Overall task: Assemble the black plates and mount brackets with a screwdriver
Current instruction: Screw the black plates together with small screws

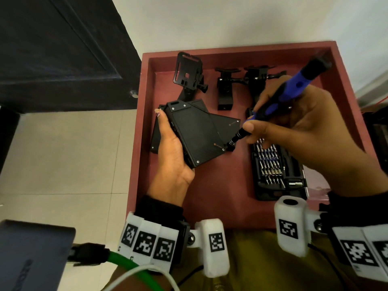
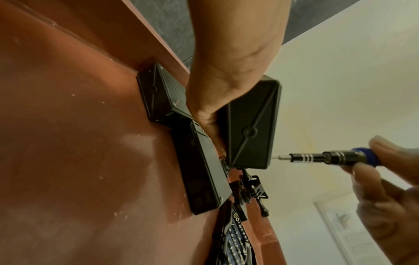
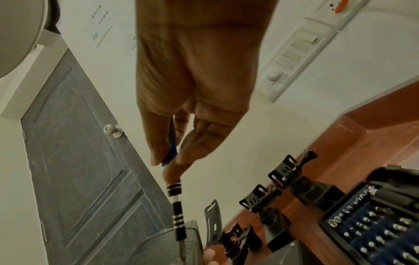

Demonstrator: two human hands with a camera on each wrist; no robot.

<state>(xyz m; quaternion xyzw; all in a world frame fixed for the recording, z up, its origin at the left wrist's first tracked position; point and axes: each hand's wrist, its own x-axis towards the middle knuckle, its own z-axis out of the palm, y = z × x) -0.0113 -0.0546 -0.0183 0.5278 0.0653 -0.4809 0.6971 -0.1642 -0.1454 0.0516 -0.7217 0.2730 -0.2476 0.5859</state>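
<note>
My left hand (image 1: 170,148) grips a black rectangular plate (image 1: 195,133) lifted above the red tray (image 1: 210,196); its ribbed underside (image 2: 251,125) shows in the left wrist view. More black plates (image 1: 226,124) lie under it on the tray. My right hand (image 1: 294,122) holds a blue-handled screwdriver (image 1: 294,91), its black shaft (image 2: 317,157) slanting down-left, and the bit tip touches the held plate's near right corner (image 1: 223,149). The shaft (image 3: 178,215) also shows in the right wrist view. Three black mount brackets (image 1: 189,74) (image 1: 225,89) (image 1: 256,80) stand at the tray's back.
An open bit set case (image 1: 277,169) lies on the tray's right side, below my right hand. A dark door (image 1: 63,49) and tiled floor are to the left. A dark box with a green cable (image 1: 31,259) sits at the lower left.
</note>
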